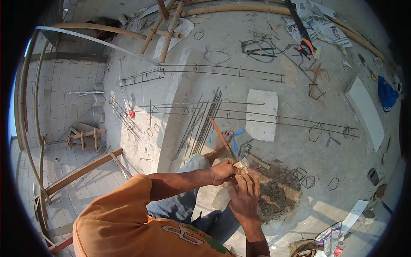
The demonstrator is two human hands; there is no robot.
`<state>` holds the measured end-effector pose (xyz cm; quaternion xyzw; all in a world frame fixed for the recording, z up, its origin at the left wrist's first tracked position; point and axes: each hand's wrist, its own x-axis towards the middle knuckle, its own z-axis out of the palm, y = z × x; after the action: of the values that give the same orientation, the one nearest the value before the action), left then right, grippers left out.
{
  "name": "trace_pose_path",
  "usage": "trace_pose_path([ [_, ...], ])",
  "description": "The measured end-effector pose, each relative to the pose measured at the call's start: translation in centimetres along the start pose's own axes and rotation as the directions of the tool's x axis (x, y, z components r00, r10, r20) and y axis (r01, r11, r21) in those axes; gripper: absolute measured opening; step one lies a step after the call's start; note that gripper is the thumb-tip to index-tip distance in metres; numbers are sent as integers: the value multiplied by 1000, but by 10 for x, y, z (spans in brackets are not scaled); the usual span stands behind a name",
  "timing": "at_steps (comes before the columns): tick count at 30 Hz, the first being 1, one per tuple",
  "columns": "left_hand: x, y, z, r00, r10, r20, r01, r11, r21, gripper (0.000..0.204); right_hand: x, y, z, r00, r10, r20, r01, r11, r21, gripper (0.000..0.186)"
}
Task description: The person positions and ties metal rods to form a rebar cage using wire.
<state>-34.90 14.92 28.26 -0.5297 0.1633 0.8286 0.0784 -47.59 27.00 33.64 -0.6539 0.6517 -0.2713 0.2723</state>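
My left hand (222,172) and my right hand (245,196) meet in front of my knees, fingers closed around a small crumpled tan packet (241,165). Its exact kind is unclear, and the fingers cover part of it. Beneath the hands hangs a translucent plastic bag (221,198); which hand holds it cannot be made out. Just beyond the fingers lie a wooden handle (259,161) and a long reddish-brown stick (222,135) near my bare foot (223,143). A heap of dark sand (280,190) is to the right of my right hand.
Long rebar frames (231,112) stretch across the concrete floor, with loose rods (203,124) beside a raised ledge (165,141). A white block (262,115) lies under one frame. Bent wire stirrups (308,182) are at right, a handsaw (305,43) far off, bamboo poles (171,32) at far left.
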Motion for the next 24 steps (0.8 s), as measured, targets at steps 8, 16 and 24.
trace_pose_path([
  [8, 58, 25, -20, 993, -2, 117, -9, 996, 93, 25, 22, 129, 32, 913, 389, -124, -283, 821, 495, 20],
  [16, 190, 37, -61, 930, -8, 368, -63, 982, 180, 19, 8, 229, 150, 728, 493, 476, -593, 104, 799, 19],
  [24, 262, 58, -59, 913, -26, 408, -186, 862, 471, 21, 11, 304, 215, 833, 340, 436, -513, 180, 839, 15],
])
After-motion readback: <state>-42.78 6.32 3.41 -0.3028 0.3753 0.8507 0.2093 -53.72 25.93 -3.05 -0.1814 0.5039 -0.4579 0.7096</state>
